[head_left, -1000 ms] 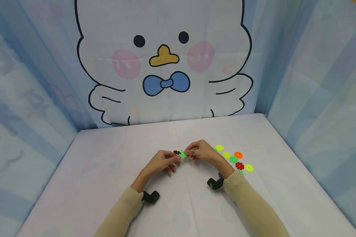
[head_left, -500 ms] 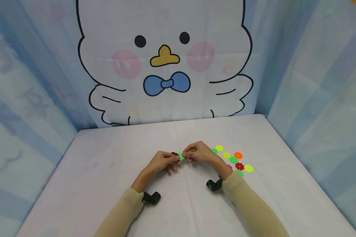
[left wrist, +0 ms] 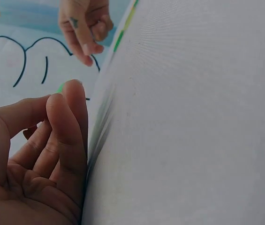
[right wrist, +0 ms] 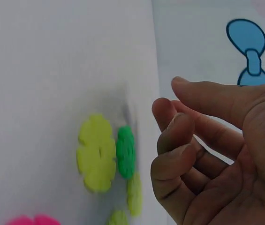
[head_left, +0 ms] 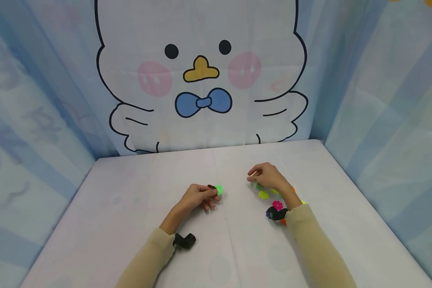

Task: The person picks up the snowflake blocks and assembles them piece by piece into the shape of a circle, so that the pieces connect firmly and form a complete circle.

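Observation:
In the head view my left hand (head_left: pixel 198 197) pinches a bright green flower-shaped plastic disc (head_left: pixel 219 190) between thumb and fingers. A dark brown disc (head_left: pixel 211 186) shows at the back of the same fingertips. From the left wrist, just a sliver of the green disc peeks past the fingers. My right hand (head_left: pixel 268 176) is over the far end of a group of similar discs, its fingers loosely bent. Nothing shows between its thumb (right wrist: pixel 216 98) and fingers in the right wrist view. Beside it there are a yellow disc (right wrist: pixel 97 154) and a green disc (right wrist: pixel 126 152).
On the white tabletop (head_left: pixel 137 224), more discs lie under and around my right wrist, among them a pink one (head_left: pixel 277 205) and an orange-red one (head_left: pixel 284 222). A cloth with a cartoon bird (head_left: pixel 201 128) hangs behind the table; printed curtains stand at both sides.
My right hand has come away from the green disc and moved right, over the loose discs. My left hand stays nearly in place, still holding the green and brown discs.

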The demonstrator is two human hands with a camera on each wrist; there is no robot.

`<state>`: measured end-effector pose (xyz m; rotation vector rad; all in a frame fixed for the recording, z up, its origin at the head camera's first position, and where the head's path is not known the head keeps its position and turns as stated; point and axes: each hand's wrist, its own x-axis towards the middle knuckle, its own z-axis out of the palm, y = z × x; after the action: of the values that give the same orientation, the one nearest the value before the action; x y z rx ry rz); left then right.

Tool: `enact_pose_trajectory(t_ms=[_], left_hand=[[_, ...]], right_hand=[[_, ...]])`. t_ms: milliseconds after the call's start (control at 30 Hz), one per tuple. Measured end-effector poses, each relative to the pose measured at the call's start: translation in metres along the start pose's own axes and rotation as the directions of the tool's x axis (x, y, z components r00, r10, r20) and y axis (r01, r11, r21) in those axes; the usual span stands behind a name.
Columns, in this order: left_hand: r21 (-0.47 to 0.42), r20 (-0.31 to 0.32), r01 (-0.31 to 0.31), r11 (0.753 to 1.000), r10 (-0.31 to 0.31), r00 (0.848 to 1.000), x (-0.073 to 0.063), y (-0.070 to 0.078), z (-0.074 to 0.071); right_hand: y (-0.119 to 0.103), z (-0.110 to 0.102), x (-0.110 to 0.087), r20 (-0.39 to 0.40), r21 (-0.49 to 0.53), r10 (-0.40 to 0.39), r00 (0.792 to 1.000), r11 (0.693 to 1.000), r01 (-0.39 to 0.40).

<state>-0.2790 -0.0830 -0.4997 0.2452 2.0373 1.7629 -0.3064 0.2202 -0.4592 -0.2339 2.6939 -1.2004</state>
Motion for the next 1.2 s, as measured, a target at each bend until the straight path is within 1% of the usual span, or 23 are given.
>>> enact_pose_trajectory(t_ms=[200,367,500,600,733,833,933,1100,1200], left_hand=[[-0.016,-0.002,0.009,1.0,-0.009,1.0,-0.002,0.001,0.0],[-0.02,0.002,0.007,1.0,-0.007,1.0,-0.002,0.001,0.001],[-0.018,0.006,0.003,1.0,-0.003,1.0,-0.002,0.001,0.0],[-0.017,0.009,0.001,1.0,-0.001,1.0,-0.002,0.001,0.0],[-0.01,0.011,-0.002,1.0,0.002,1.0,-0.002,0.0,0.001],[-0.01,0.006,0.007,1.0,-0.007,1.0,-0.002,0.0,0.002],[-0.015,-0.001,0.016,1.0,-0.016,1.0,-0.002,0.001,0.002],[-0.011,0.004,0.008,1.0,-0.008,1.0,-0.003,0.001,0.001],[-0.01,0.006,0.004,1.0,-0.004,1.0,-0.004,0.001,0.001]], right_hand=[[0.022,-0.029,-0.005,0.001,-0.086,0.061,0.998,0.994,-0.061],[0.033,-0.042,-0.011,0.017,-0.149,0.109,0.994,0.983,-0.105],[0.036,-0.043,-0.014,0.038,-0.177,0.114,0.993,0.978,-0.106],[0.037,-0.041,-0.012,0.035,-0.176,0.121,0.992,0.978,-0.113],[0.037,-0.04,-0.01,0.018,-0.182,0.155,0.988,0.972,-0.149],[0.037,-0.04,-0.01,0.0,-0.186,0.162,0.987,0.97,-0.159],[0.036,-0.04,-0.01,-0.021,-0.175,0.148,0.989,0.973,-0.149],[0.034,-0.04,-0.011,-0.055,-0.146,0.128,0.99,0.98,-0.135],[0.031,-0.037,-0.011,-0.053,-0.086,0.1,0.994,0.991,-0.104]])
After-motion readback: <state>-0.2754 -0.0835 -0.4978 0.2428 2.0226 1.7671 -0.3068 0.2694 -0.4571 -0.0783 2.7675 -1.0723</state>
